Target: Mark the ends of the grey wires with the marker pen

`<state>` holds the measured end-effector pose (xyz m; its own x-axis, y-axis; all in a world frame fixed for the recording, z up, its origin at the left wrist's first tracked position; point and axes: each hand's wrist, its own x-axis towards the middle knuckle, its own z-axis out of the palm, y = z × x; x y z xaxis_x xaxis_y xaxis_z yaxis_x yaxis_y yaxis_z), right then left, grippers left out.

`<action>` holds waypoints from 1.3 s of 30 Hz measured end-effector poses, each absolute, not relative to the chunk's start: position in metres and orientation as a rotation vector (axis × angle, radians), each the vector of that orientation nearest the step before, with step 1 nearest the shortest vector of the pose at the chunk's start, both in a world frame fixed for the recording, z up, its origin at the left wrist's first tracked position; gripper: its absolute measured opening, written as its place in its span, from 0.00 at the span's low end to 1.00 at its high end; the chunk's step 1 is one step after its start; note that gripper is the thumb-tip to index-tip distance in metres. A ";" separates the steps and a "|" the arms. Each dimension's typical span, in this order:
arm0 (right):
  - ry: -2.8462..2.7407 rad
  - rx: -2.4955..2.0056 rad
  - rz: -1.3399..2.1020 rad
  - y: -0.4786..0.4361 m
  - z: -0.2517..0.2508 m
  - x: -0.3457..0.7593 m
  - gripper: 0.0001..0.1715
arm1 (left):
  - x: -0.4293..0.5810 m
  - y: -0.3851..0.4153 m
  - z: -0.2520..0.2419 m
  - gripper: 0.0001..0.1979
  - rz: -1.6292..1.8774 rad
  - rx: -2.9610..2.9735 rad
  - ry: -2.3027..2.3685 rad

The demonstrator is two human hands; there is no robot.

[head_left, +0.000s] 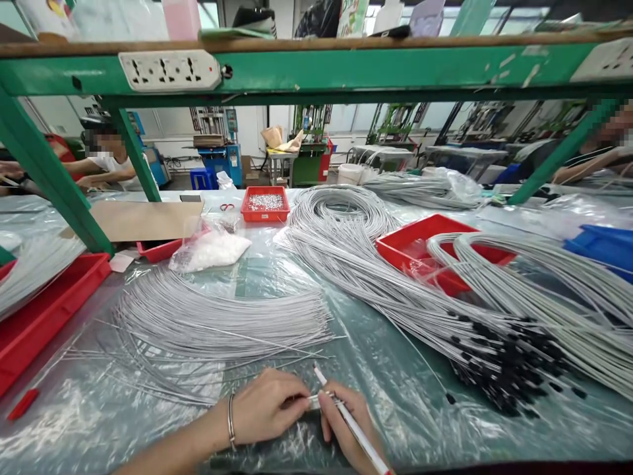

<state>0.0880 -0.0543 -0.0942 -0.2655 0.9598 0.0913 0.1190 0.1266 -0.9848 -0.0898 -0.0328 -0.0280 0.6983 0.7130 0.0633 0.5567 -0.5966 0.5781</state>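
Note:
My left hand (270, 406), with a metal bangle at its wrist, pinches a thin pale wire end (313, 397) near the front edge of the table. Close beside it on the right, my right hand (350, 422) is closed around a slim white pen-like tool (352, 425), whose tip points up and to the left. The fingers of both hands nearly meet at the small wire piece. Beyond them lies a curved bundle of grey wires (222, 313). A long bundle of grey cables (376, 284) with black ends (514, 363) runs to the right.
Red trays stand at the left (54, 310) and right (420, 231); a small red tray (265, 214) of metal bits is at the back. A white plastic bag (212, 251) lies mid-left. A green shelf beam (346, 69) spans overhead. People sit at both far sides.

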 end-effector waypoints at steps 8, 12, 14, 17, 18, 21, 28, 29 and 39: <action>-1.581 -1.091 1.178 -0.053 -0.092 0.088 0.24 | -0.084 -0.033 -0.024 0.16 0.291 2.256 0.992; -1.515 -1.096 1.136 -0.050 -0.095 0.090 0.19 | -0.080 -0.027 -0.017 0.17 0.299 2.143 0.990; -1.418 -1.092 1.048 -0.050 -0.098 0.091 0.14 | -0.082 -0.021 -0.014 0.18 0.327 2.014 1.022; -1.351 -1.103 0.891 -0.052 -0.099 0.092 0.19 | -0.085 -0.015 -0.011 0.19 0.359 1.865 1.069; -1.382 -1.106 0.853 -0.053 -0.098 0.092 0.20 | -0.086 -0.014 -0.010 0.18 0.360 1.838 1.072; -1.541 -1.093 0.750 -0.056 -0.096 0.091 0.24 | -0.086 -0.013 -0.009 0.19 0.367 1.822 1.075; -1.652 -1.068 0.540 -0.058 -0.096 0.089 0.28 | -0.080 -0.013 -0.015 0.22 0.375 1.815 1.086; -1.640 -1.068 0.533 -0.058 -0.096 0.089 0.29 | -0.080 -0.013 -0.015 0.22 0.372 1.820 1.073; -1.705 -0.962 0.608 -0.054 -0.095 0.089 0.28 | -0.079 -0.011 -0.020 0.24 0.363 1.843 1.014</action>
